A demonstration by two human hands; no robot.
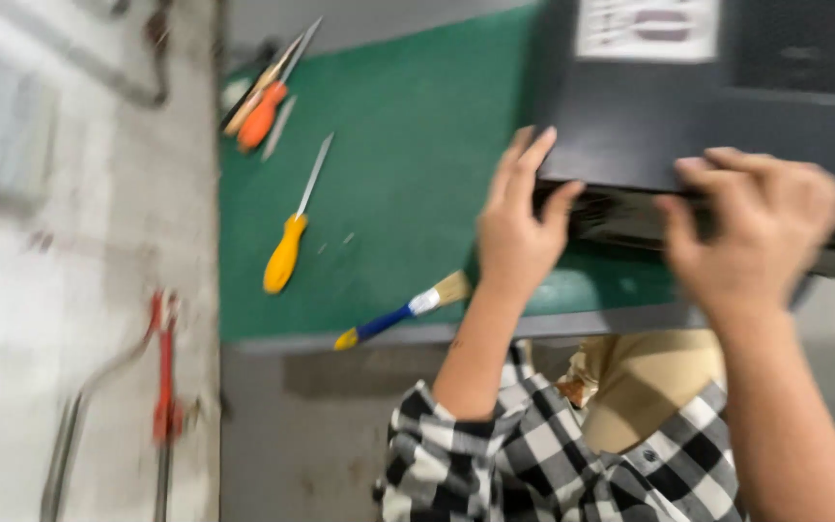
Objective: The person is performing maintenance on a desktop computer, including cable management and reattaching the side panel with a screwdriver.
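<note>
A: Views?
B: One, head-worn. Looks steeply down, close over the green mat (408, 184) at the bench edge.
A: Framing?
B: Tilted, motion-blurred. Both hands fill the right side; floor (60, 290) left; wearer's checked shirt (533, 454) at bottom.

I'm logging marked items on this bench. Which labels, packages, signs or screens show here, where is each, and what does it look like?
White rectangular paper label: stuck on the top face of the dark grey metal box at upper right, with blurred dark markings.
No packages, signs or screens are visible.
The left hand and right hand grip the box's near edge.
</note>
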